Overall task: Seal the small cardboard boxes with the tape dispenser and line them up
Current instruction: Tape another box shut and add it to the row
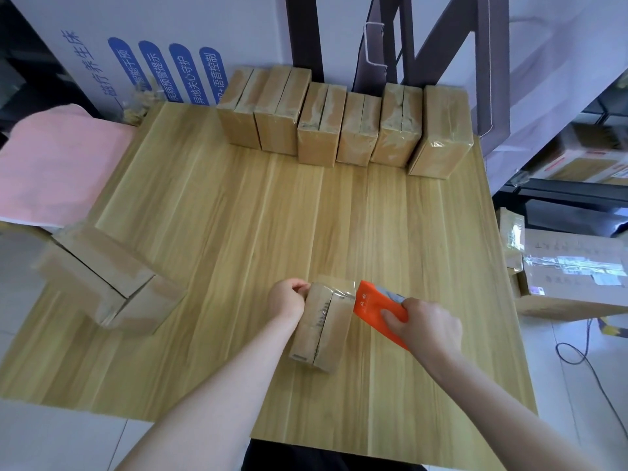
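Note:
A small cardboard box (317,329) lies near the front of the wooden table (238,215), its flap seam facing up. My left hand (289,297) grips the box's far left corner. My right hand (428,324) holds an orange tape dispenser (375,305) against the box's right side. A strip of clear tape (343,290) stretches from the dispenser over the box's far end. Several sealed boxes (339,124) stand in a row along the table's back edge.
A larger open cardboard box (108,283) sits at the table's left edge, beside a pink cloth (57,168). More cartons (571,273) are stacked on the floor to the right. A dark cable (584,362) runs across the floor tiles.

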{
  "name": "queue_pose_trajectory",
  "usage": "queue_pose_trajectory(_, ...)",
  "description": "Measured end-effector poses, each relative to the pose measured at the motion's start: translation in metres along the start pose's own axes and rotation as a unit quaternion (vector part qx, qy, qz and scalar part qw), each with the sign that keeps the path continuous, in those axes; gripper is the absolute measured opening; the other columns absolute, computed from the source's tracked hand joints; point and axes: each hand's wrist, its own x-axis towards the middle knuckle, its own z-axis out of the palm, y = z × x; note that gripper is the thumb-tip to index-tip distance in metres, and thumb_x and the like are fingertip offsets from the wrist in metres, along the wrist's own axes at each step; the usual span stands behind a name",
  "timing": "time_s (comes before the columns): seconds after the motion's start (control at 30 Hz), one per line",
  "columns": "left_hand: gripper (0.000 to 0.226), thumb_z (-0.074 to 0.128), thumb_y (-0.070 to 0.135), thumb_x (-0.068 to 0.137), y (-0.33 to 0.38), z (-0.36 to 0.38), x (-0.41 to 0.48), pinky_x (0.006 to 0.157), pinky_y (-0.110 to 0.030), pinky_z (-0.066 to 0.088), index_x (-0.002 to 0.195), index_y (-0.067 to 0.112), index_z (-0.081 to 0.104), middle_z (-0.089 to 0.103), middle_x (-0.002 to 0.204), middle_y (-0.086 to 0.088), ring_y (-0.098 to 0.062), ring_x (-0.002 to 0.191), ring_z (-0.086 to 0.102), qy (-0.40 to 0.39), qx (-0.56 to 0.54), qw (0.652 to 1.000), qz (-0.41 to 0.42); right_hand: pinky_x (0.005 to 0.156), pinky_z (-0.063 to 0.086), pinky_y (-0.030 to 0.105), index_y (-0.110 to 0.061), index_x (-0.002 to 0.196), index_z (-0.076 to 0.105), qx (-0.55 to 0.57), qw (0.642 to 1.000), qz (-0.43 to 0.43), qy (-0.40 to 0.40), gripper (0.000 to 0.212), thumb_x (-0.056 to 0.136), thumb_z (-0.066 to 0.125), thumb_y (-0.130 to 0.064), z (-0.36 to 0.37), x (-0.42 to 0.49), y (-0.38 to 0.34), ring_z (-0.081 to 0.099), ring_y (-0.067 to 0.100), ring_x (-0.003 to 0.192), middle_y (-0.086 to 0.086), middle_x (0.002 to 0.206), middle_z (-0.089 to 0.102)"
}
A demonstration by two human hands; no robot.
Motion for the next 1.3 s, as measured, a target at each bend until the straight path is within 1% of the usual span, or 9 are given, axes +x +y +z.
queue_pose_trajectory(0.13, 0.053, 0.061, 0.038, 0.090, 0.001, -0.012, 0.003, 0.096, -0.037, 0.044, 0.137, 0.020, 0.046, 0.049, 0.135, -0.006, -0.029, 0.121, 0.053, 0.017, 0.183, 0.983, 0.012, 0.044, 0.025, 0.024, -0.022, 0.064, 0.046, -0.005, 1.000, -0.007, 0.004, 0.042, 0.085, 0.045, -0.059, -0.002, 0.000, -0.003, 0.051, 0.015, 0.055, -0.010, 0.055, 0.049)
queue_pose_trajectory(0.3, 0.039, 0.053, 0.045, 0.094, 0.008, -0.009, -0.022, 0.088, -0.027, 0.042, 0.114, 0.014, 0.064, 0.063, 0.112, 0.005, -0.016, 0.108, 0.058, -0.034, -0.073, 0.996, 0.046, 0.043, 0.025, 0.023, -0.022, 0.069, 0.054, -0.016, 1.000, -0.017, 0.011, 0.040, 0.086, 0.045, -0.058, -0.004, 0.002, -0.005, 0.051, 0.014, 0.054, -0.009, 0.055, 0.049)
queue_pose_trajectory(0.5, 0.046, 0.059, 0.044, 0.090, -0.007, 0.006, -0.039, 0.100, -0.026, 0.039, 0.129, 0.020, 0.054, 0.056, 0.131, 0.008, -0.010, 0.123, 0.050, -0.076, -0.035, 0.990, 0.110, 0.047, 0.029, 0.022, -0.031, 0.057, 0.034, -0.041, 0.998, -0.037, 0.002, 0.039, 0.090, 0.046, -0.046, -0.023, 0.006, -0.023, 0.048, 0.012, 0.051, -0.010, 0.052, 0.043)
queue_pose_trajectory(0.6, 0.048, 0.058, 0.045, 0.090, -0.008, 0.005, -0.038, 0.099, -0.026, 0.040, 0.129, 0.019, 0.054, 0.057, 0.130, 0.007, -0.010, 0.121, 0.051, -0.075, -0.025, 0.990, 0.118, 0.055, 0.035, 0.021, -0.022, 0.066, 0.052, -0.083, 0.995, -0.060, 0.017, 0.029, 0.090, 0.047, -0.038, -0.027, 0.010, -0.038, 0.062, 0.012, 0.062, -0.012, 0.058, 0.053)
queue_pose_trajectory(0.8, 0.044, 0.059, 0.041, 0.091, -0.007, 0.005, -0.039, 0.100, -0.032, 0.043, 0.126, 0.015, 0.057, 0.062, 0.123, 0.004, -0.012, 0.115, 0.056, -0.073, -0.035, 0.988, 0.135, 0.046, 0.014, 0.020, -0.029, 0.072, 0.055, -0.186, 0.976, -0.112, -0.005, 0.020, 0.087, 0.054, -0.017, -0.016, 0.020, -0.066, 0.030, 0.009, 0.042, -0.007, 0.051, 0.038)
queue_pose_trajectory(0.9, 0.027, 0.061, 0.040, 0.090, -0.005, 0.006, -0.041, 0.090, -0.026, 0.046, 0.113, 0.025, 0.059, 0.064, 0.111, 0.007, -0.010, 0.103, 0.059, -0.070, -0.044, 0.987, 0.135, 0.044, 0.016, 0.022, -0.024, 0.070, 0.058, -0.115, 0.987, -0.102, -0.042, 0.020, 0.089, 0.053, -0.023, -0.004, 0.029, -0.066, 0.062, 0.020, 0.066, -0.005, 0.075, 0.066)
queue_pose_trajectory(1.03, 0.010, 0.065, 0.035, 0.087, -0.002, 0.008, -0.045, 0.070, -0.011, 0.043, 0.092, 0.036, 0.057, 0.065, 0.097, 0.013, 0.002, 0.088, 0.060, -0.056, -0.117, 0.986, 0.106, 0.044, 0.023, 0.023, -0.020, 0.061, 0.048, -0.093, 0.993, -0.060, -0.045, 0.032, 0.088, 0.051, -0.038, -0.008, 0.038, -0.045, 0.053, 0.022, 0.061, -0.007, 0.058, 0.048)
queue_pose_trajectory(1.17, 0.017, 0.073, 0.030, 0.081, -0.004, 0.014, -0.050, 0.078, -0.024, 0.049, 0.093, 0.032, 0.061, 0.066, 0.101, 0.007, -0.009, 0.095, 0.063, 0.041, -0.264, 0.964, 0.015, 0.057, 0.039, 0.026, -0.022, 0.073, 0.056, -0.005, 0.999, -0.017, -0.047, 0.039, 0.088, 0.049, -0.057, -0.012, 0.034, -0.021, 0.067, 0.024, 0.081, -0.001, 0.078, 0.067)
queue_pose_trajectory(1.3, 0.019, 0.080, 0.020, 0.075, -0.009, 0.014, -0.053, 0.079, -0.034, 0.055, 0.088, 0.022, 0.066, 0.070, 0.097, -0.001, -0.018, 0.090, 0.066, 0.109, -0.339, 0.933, -0.043, 0.050, 0.036, 0.023, -0.015, 0.067, 0.061, 0.128, 0.990, 0.060, 0.011, 0.051, 0.085, 0.050, -0.061, -0.027, 0.028, -0.015, 0.063, 0.019, 0.055, -0.002, 0.060, 0.063)
